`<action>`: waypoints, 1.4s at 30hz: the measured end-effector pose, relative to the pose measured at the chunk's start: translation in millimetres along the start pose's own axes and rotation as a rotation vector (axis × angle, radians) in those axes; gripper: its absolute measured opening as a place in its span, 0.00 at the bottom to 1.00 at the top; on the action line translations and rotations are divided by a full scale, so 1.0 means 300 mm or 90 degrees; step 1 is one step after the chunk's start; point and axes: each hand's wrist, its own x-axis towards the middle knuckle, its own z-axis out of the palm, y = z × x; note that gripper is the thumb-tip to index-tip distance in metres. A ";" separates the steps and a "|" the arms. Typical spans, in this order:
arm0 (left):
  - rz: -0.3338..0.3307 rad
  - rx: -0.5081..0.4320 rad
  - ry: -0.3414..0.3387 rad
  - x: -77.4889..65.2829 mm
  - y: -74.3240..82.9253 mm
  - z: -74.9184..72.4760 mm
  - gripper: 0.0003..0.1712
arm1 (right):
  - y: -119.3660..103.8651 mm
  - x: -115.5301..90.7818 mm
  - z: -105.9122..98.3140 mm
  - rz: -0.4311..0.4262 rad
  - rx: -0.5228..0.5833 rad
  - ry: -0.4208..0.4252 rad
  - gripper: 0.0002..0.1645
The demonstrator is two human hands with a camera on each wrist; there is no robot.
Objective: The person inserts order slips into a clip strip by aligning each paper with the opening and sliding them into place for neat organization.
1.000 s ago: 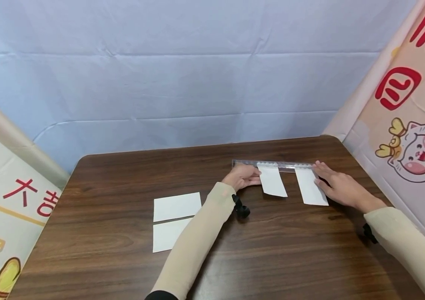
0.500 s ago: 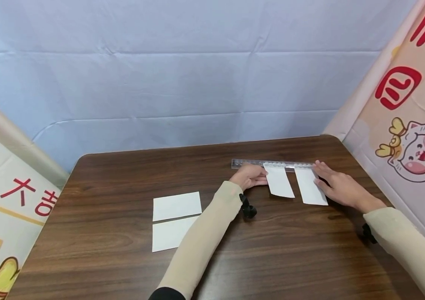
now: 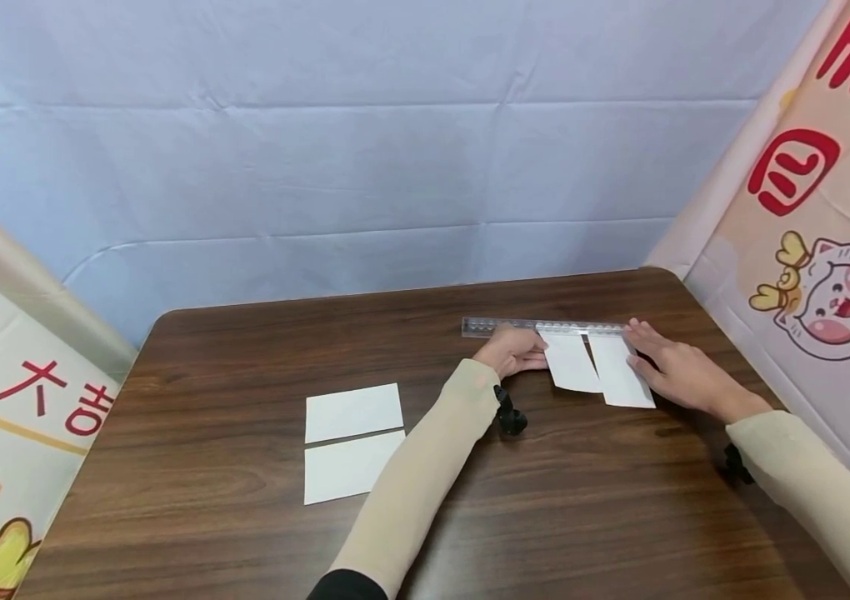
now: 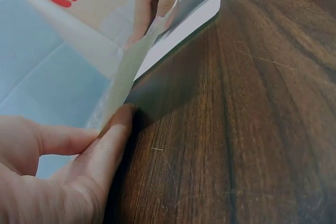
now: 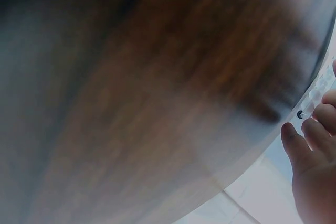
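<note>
In the head view, my left hand (image 3: pixel 515 352) pinches the left edge of a white paper piece (image 3: pixel 570 364) between thumb and fingers. The left wrist view shows this paper (image 4: pixel 128 72) tilted up off the table. A clear ruler (image 3: pixel 488 327) lies behind, overlapping the top ends of this piece and a second white paper piece (image 3: pixel 622 373). My right hand (image 3: pixel 676 367) rests with fairly straight fingers on the ruler's right end and the second piece's right edge. The two pieces nearly meet, a thin wedge of table showing between them. Fingers hide part of the ruler.
Two more white paper pieces (image 3: pixel 353 414) lie one before the other at centre left, the nearer partly behind my left sleeve. The brown wooden table (image 3: pixel 207 417) ends at a pale cloth backdrop (image 3: pixel 320 167). Printed banners (image 3: pixel 807 250) stand at both sides.
My left hand has moved right with the pinched paper piece, narrowing the gap to the second piece. The right hand has stayed in place, and the ruler has barely shifted.
</note>
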 end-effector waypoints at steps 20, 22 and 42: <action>0.010 0.018 0.010 0.020 -0.006 0.021 0.21 | -0.015 -0.003 0.003 0.013 0.004 -0.010 0.38; 0.011 0.020 0.009 0.020 -0.006 0.019 0.19 | -0.016 -0.003 0.004 0.013 0.002 -0.007 0.38; 0.019 0.021 -0.001 0.014 0.005 0.019 0.21 | -0.018 0.002 0.007 0.007 0.006 0.008 0.38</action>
